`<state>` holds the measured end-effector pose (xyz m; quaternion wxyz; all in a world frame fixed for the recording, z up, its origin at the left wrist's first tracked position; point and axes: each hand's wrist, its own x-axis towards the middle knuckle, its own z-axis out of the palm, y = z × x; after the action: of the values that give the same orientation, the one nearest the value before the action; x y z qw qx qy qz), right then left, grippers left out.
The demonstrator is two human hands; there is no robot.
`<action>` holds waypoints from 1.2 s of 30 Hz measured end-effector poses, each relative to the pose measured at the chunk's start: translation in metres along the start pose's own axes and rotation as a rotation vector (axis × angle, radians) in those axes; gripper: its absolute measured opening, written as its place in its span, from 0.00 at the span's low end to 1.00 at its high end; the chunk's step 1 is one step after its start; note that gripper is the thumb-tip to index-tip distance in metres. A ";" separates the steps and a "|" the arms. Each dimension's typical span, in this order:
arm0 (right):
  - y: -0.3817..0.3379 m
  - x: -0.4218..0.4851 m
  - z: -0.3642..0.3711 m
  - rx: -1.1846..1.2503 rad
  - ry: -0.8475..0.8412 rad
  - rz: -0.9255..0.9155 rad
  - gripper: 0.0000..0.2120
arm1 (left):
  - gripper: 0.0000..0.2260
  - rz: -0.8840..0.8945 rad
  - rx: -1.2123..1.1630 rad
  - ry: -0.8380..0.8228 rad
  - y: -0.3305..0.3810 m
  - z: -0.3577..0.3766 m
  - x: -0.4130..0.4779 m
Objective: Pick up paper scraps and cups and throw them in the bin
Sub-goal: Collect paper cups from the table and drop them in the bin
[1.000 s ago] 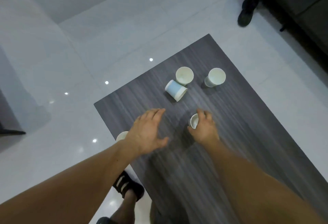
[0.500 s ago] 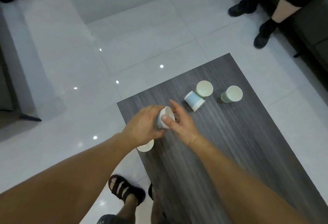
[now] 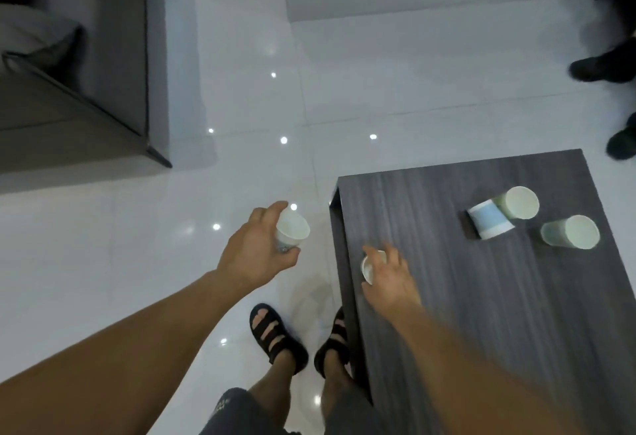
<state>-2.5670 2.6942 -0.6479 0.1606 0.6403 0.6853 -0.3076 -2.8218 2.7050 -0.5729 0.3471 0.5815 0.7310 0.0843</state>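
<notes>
Presently catalogued, largest item first:

1. White tiled floor point(image 3: 413, 83): glossy, spotted with lamp reflections. No bin shows anywhere in view, and no paper scraps are visible.
2. Grey furniture block point(image 3: 69, 118): far left, well apart from the work.
3. Dark wood-grain table point(image 3: 499, 331): right half of the scene, with its near-left corner beside the person's sandals point(image 3: 275, 338).
4. Left hand point(image 3: 253, 257): over the floor, left of the table. Fingers and thumb are wrapped round the wall of the held cup point(image 3: 292, 228), whose open mouth tilts up and to the right, clear of the fingers.
5. Right hand point(image 3: 390, 279): blurred, at the table's near-left edge. Fingers arch over and curl about the edge cup point(image 3: 369, 268), which lies on its side with its mouth facing left and the palm behind it.
6. Green cup point(image 3: 569, 236): far right of the tabletop, on its side.
7. Second green cup point(image 3: 516, 206): just left of that one, touching the blue-banded cup point(image 3: 490, 223), also tipped over.

Handling note (judgement): the paper cups look light, thin-walled and easily crushed. Take them by a gentle wrap round the mid-wall or a pinch at the stiffer rolled rim. They should nest, sparing a hand for the three left
</notes>
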 end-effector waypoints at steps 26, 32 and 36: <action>-0.332 -0.234 -0.074 -0.323 -0.067 -1.147 0.32 | 0.37 -0.796 -0.327 0.851 -0.072 -0.124 -0.420; -0.375 -0.344 -0.013 -0.486 -0.143 -1.411 0.32 | 0.38 -1.018 -0.412 1.111 -0.074 -0.083 -0.561; -0.393 -0.428 0.040 -0.559 -0.171 -1.583 0.32 | 0.37 -1.138 -0.467 1.239 -0.079 -0.041 -0.651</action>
<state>-2.9027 2.3390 -0.3303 0.1016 -0.1178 0.9682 -0.1958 -2.8546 2.1007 -0.3174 -0.0132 -0.1086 0.9315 0.3469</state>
